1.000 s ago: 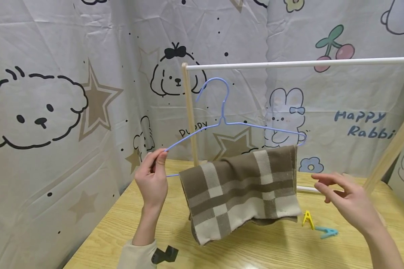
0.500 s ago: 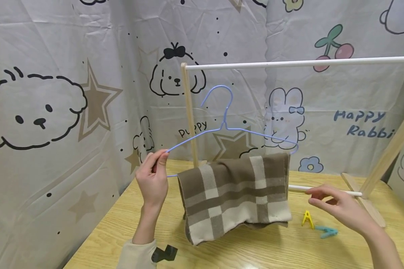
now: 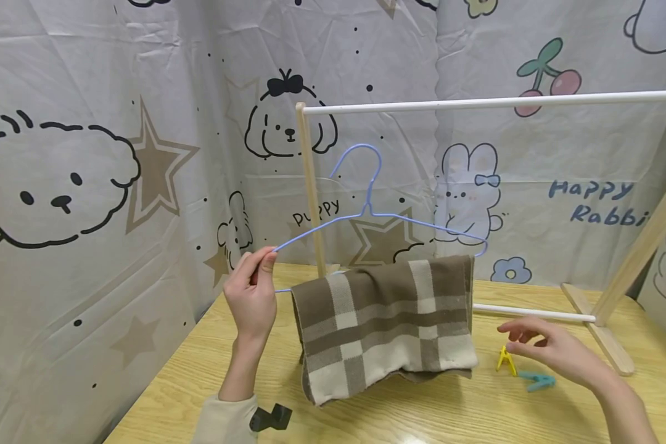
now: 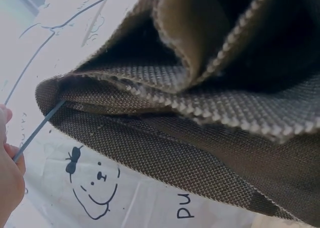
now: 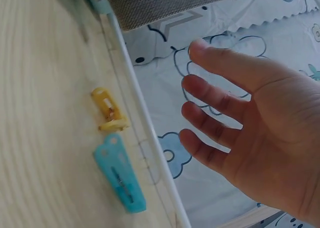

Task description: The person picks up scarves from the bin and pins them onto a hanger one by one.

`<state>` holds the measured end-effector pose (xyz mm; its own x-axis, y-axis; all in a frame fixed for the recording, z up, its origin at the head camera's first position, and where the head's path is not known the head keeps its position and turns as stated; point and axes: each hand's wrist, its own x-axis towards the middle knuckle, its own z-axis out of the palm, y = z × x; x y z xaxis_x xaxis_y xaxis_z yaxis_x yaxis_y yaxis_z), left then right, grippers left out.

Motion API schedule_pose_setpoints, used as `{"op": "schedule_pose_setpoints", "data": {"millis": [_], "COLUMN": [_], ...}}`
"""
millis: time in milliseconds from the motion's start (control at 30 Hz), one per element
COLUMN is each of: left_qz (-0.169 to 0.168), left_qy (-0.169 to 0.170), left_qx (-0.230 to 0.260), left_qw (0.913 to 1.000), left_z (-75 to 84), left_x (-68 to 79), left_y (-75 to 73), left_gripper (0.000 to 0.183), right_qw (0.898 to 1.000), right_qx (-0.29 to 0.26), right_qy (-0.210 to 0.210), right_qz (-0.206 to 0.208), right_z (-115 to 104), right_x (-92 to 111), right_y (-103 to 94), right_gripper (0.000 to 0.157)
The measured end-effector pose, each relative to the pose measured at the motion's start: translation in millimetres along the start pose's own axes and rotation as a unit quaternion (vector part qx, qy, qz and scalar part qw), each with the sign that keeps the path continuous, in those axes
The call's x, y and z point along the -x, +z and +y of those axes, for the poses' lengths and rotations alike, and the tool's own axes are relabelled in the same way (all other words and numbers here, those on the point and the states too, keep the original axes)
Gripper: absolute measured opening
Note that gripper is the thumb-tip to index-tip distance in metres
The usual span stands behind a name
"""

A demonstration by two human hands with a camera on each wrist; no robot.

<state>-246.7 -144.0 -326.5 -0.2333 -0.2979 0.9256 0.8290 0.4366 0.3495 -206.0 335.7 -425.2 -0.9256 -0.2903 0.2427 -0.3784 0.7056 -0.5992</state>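
Observation:
My left hand (image 3: 252,296) pinches the left corner of a blue wire hanger (image 3: 369,208), which it holds up off the table. Over the hanger's lower bar drapes a folded plaid scarf-like cloth (image 3: 388,327) in brown and cream; in the left wrist view the cloth's folded layers (image 4: 150,138) fill much of the picture. With fingers apart and nothing between them, my right hand (image 3: 560,351) hovers just above a yellow clothespin (image 3: 507,362). A teal clothespin (image 3: 538,380) lies beside the yellow one. The right wrist view shows both pins on the wood.
Behind the hanger stands a rack with a white top rail (image 3: 477,105), wooden posts (image 3: 311,191) and a white lower bar (image 3: 533,313). Printed curtains (image 3: 89,296) enclose the wooden table (image 3: 172,382). A black strap piece (image 3: 272,418) shows near the left cuff.
My right hand has moved down and slightly left, from beside the cloth to above the yellow clothespin. The hanger and cloth have dropped a little on the right, while my left hand keeps its grip.

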Motion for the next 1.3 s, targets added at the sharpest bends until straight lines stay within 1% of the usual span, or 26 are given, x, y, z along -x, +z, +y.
{"op": "schedule_pose_setpoints", "data": {"millis": [133, 333, 467, 667, 800, 1000, 1200, 1300], "left_qz": [0.000, -0.001, 0.001, 0.000, -0.003, -0.008, -0.009, -0.010], "left_qy": [0.001, 0.008, 0.017, 0.026, 0.029, 0.028, 0.030, 0.028], "left_qx": [-0.003, 0.000, -0.003, -0.001, -0.003, -0.002, -0.004, -0.003], "left_qw": [1.0000, 1.0000, 0.9999, 0.9997, 0.9996, 0.9996, 0.9995, 0.9995], "left_z": [-1.7, -3.5, -4.1, -4.2, -4.2, -4.1, -3.5, -3.2], "left_x": [2.3, 3.3, 3.6, 3.9, 4.1, 6.1, 8.4, 8.8], "left_y": [1.3, 3.1, 3.6, 4.5, 5.3, 7.1, 7.9, 8.7], "left_gripper": [0.009, 0.009, 0.008, 0.007, 0.007, 0.007, 0.007, 0.007], "right_qw": [1.000, 0.998, 0.997, 0.995, 0.994, 0.993, 0.991, 0.991], "right_qx": [0.001, -0.033, -0.044, -0.036, -0.034, -0.052, -0.073, -0.073], "right_qy": [-0.010, -0.017, -0.002, 0.023, 0.027, 0.023, -0.001, -0.010], "right_qz": [-0.011, -0.049, -0.069, -0.093, -0.100, -0.105, -0.109, -0.114], "right_z": [8.6, 15.8, 17.4, 22.6, 26.6, 32.8, 39.6, 41.8], "right_x": [1.1, 0.7, 0.3, 1.8, 2.1, 3.9, 3.8, 3.8], "right_y": [5.4, 7.8, 8.8, 10.8, 12.6, 18.1, 25.1, 26.8], "right_gripper": [0.029, 0.034, 0.035, 0.038, 0.039, 0.043, 0.044, 0.043]}}
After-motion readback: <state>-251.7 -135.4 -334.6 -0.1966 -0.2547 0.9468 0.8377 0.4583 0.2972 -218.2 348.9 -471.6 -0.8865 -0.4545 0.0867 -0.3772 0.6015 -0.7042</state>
